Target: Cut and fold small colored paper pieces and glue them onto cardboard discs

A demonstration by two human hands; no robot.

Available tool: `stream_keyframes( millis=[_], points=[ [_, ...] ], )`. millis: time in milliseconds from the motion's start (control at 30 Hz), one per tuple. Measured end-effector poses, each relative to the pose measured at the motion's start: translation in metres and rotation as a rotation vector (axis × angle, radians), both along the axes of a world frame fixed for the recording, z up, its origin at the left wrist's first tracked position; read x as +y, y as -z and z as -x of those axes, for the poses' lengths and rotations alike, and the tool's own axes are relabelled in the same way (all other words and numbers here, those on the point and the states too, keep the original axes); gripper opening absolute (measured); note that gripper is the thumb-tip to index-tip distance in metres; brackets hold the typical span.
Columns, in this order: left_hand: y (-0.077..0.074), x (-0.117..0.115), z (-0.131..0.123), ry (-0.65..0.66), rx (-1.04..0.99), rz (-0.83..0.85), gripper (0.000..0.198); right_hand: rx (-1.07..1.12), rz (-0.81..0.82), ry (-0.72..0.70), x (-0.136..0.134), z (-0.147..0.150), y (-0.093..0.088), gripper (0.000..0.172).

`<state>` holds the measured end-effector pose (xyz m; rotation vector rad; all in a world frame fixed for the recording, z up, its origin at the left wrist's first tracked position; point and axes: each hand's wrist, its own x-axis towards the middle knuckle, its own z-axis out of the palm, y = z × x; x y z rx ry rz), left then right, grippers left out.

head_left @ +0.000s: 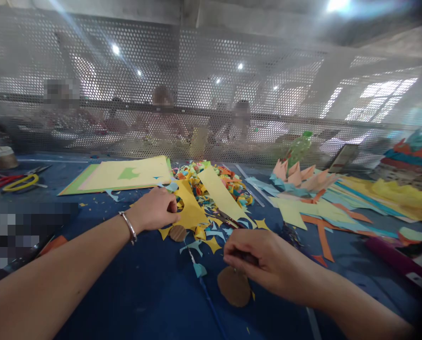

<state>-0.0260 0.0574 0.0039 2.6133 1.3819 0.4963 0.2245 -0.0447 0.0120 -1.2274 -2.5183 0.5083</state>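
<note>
My left hand (157, 208), with a silver bracelet at the wrist, has its fingers curled at the edge of a yellow paper sheet (191, 210) with cut-outs. I cannot make out whether it grips the sheet. Just below lies a small round cardboard disc (178, 233). My right hand (251, 255) is closed over the top edge of a larger cardboard disc (234, 286); what its fingers hold is hidden. Dark scissors (228, 218) lie on the paper beyond it. Between my hands, a thin blue stem (211, 304) carries a light blue paper piece (199, 270).
A heap of coloured paper scraps (216, 182) sits mid-table, beside stacked paper sheets (140, 172). Yellow-handled scissors (21, 183) lie far left. Folded paper points (299, 175), paper strips (326, 241) and a green-capped bottle (301, 146) stand right. A perforated screen (196, 71) rises behind; people are beyond it.
</note>
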Motion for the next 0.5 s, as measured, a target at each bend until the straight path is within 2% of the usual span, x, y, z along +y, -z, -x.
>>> stream_keyframes(
  millis=[267,400,500],
  points=[
    [-0.0014,-0.0016,-0.0016,0.004,-0.158,0.063,0.010,-0.005,0.008,0.025,0.0027,-0.0016,0.0011,0.015],
    [-0.0035,0.0005,-0.0017,-0.051,-0.369,0.028,0.008,0.023,0.001,0.043,0.0034,-0.0032,0.0015,0.018],
    [-0.0033,0.0069,-0.0027,-0.117,-0.608,0.019,0.012,0.091,-0.013,0.107,0.0056,-0.0056,0.0016,0.019]
  ],
)
